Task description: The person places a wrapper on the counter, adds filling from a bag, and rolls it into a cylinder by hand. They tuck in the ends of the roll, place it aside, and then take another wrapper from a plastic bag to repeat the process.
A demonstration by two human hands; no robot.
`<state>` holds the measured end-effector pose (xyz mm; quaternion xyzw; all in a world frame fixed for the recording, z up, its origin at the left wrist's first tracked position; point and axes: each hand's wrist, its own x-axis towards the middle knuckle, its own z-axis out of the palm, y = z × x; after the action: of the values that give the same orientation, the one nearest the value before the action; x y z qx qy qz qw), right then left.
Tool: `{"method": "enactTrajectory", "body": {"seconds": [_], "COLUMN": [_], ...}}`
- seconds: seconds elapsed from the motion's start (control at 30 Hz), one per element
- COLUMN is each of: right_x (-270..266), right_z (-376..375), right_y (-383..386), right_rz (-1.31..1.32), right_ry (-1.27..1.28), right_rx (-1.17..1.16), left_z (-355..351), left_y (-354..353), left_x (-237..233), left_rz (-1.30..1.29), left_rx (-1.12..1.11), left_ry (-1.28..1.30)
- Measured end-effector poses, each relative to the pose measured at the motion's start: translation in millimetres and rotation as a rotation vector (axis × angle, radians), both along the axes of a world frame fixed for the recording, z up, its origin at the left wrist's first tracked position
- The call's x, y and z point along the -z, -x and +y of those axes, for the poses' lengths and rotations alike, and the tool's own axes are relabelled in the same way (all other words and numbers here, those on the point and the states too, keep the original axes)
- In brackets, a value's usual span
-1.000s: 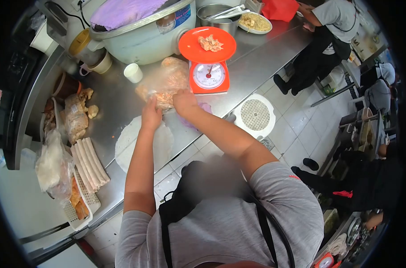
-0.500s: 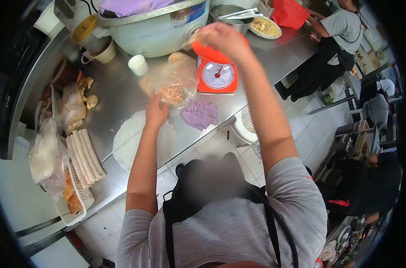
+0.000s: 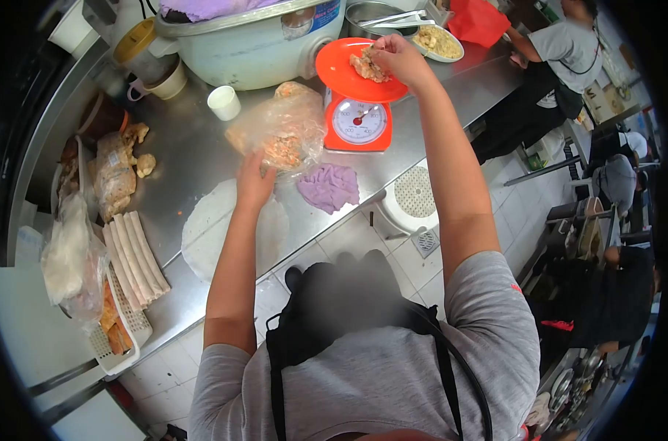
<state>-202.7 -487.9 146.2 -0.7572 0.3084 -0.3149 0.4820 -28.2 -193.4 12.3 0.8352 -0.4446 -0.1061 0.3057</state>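
Note:
On top of the orange kitchen scale (image 3: 357, 126) sits its orange weighing pan (image 3: 340, 65), with a lump of minced filling (image 3: 367, 66) in it. My right hand (image 3: 398, 60) reaches over the pan's right side, fingers pinched on that lump. A clear plastic bag (image 3: 275, 125) of orange-flecked filling lies left of the scale. At its near edge, my left hand (image 3: 254, 182) grips the plastic; some fingertips are hard to make out. Beneath my left forearm lies a round, thin white wrapper sheet (image 3: 209, 231). A crumpled purple cloth (image 3: 329, 188) rests beside the bag.
Behind stands a large pale tub (image 3: 238, 55); a white cup (image 3: 224, 103) is before it. White rolls (image 3: 137, 257) lie across a basket (image 3: 139, 334) at left. A dish of yellow food (image 3: 438, 44) sits far right. A stool (image 3: 413, 197) and co-worker (image 3: 561, 55) are beyond the counter's edge.
My right hand has moved slightly right and down over the weighing pan, and the lump of filling now shows in the pan. My left hand stays at the bag.

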Motion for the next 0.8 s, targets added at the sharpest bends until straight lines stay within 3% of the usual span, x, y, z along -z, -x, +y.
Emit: {"method": "enactTrajectory", "body": {"seconds": [0.33,0.63,0.73,0.8], "right_x": [-15,-15,-20,-24], "right_z": [14,15,11,20], "right_y": [1,-3,-11,-22], "right_rz": [0.049,-0.075,0.146,0.475], "right_ry": [-0.035,-0.072,-0.091,-0.027], "right_rx": [0.008,0.216,0.174,0.166], "left_z": [0,1,0,0], "left_y": [-2,-2,-1,-1], "left_x": [3,5,5,7], "left_rz": [0.013,0.014,0.006,-0.012], "left_rx": [-0.006,-0.013,-0.021,-0.018], "left_ry": [0.019,0.017,0.012,0.005]}}
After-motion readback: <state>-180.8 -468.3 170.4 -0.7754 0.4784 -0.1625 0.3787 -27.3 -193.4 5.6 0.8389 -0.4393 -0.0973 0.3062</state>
